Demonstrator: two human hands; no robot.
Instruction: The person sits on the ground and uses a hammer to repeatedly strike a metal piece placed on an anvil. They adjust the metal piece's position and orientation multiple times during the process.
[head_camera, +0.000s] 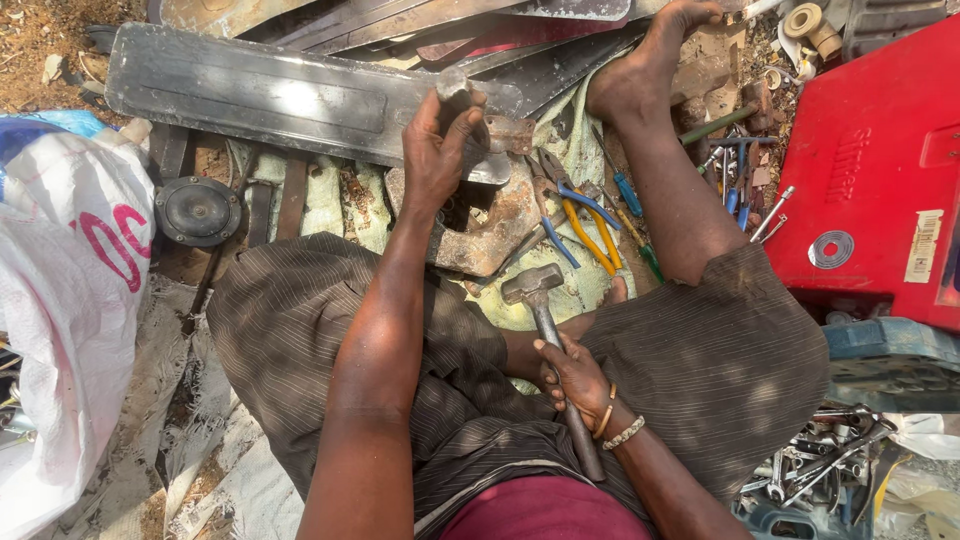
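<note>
Best struck squarely on the punch (458, 95) clenched upright in the left hand (440, 150) fingers against the grey metal panel (280, 95), hammer (535, 285) gripped low by right hand (578, 378) fingers, swing clear of knuckles.

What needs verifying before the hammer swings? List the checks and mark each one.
1. Right hand grips the hammer firmly on its handle: ok.
2. Left hand holds the dark metal tool against the long metal panel: ok.
3. Left-hand fingers wrap the tool near its top, close to where a blow would land: not ok.
4. Bare foot rests on the scrap beside the work: not ok.
5. Pliers and screwdrivers lie loose right next to the rusty bracket: not ok.
6. Exact contact point of tool tip on panel: cannot tell, hidden by the hand.
</note>
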